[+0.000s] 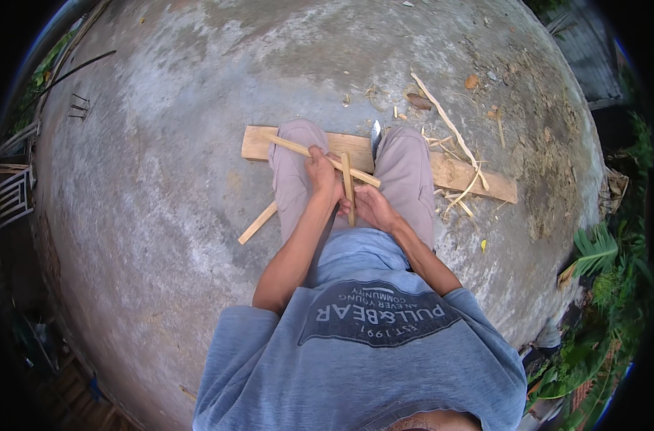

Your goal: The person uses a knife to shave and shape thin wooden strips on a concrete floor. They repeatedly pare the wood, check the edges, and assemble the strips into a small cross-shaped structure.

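Observation:
My left hand [321, 171] is closed around a long wooden stick [290, 144], which slants down to the right across my lap. A shorter wooden stick [347, 169] crosses it, pointing toward my body. Around the lower part of that short stick curl the fingers of my right hand [374, 206], partly hidden behind it. Both hands are close together between my knees. Just beyond them, a knife blade [376, 135] stands up beside my right knee, its handle out of sight. Another stick [257, 223] pokes out on the ground from under my left leg.
A thick wooden plank [474, 177] lies crosswise on the concrete ground [176, 172], passing by my knees. Pale peeled strips [452, 129] and shavings are scattered to the right, with a brown dry leaf [418, 101] beyond. Green plants [605, 266] line the right edge.

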The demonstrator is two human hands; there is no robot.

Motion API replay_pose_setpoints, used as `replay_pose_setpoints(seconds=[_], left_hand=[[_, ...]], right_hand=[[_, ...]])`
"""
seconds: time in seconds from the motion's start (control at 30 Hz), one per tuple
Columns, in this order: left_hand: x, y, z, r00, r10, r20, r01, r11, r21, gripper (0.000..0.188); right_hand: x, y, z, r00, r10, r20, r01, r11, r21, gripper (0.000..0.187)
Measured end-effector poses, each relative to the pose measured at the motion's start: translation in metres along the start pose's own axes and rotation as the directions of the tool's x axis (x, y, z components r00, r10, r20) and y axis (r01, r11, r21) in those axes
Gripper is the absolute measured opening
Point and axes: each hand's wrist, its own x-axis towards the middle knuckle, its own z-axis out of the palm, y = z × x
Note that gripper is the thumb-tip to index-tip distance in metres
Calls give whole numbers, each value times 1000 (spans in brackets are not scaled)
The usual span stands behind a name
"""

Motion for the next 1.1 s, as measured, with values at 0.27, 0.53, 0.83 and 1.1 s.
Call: replay_pose_setpoints(seconds=[0.27, 0.53, 0.83, 1.1], left_hand=[[-4, 6, 2, 997, -83, -1, 83, 996, -25, 27], [2, 16, 2, 980, 159, 116, -175, 974, 141, 40], [-9, 46, 11, 879, 219, 424, -368, 877, 309, 46], [-9, 42, 9, 935, 163, 316, -236, 949, 208, 42]], right_hand=[[-3, -22, 10, 993, 114, 4, -113, 983, 144, 71], [-3, -23, 10, 989, 146, -3, -146, 989, -5, 50], [-6, -14, 14, 994, 84, -72, -95, 983, -156, 43], [-7, -17, 17, 987, 116, -116, -126, 989, -83, 41]])
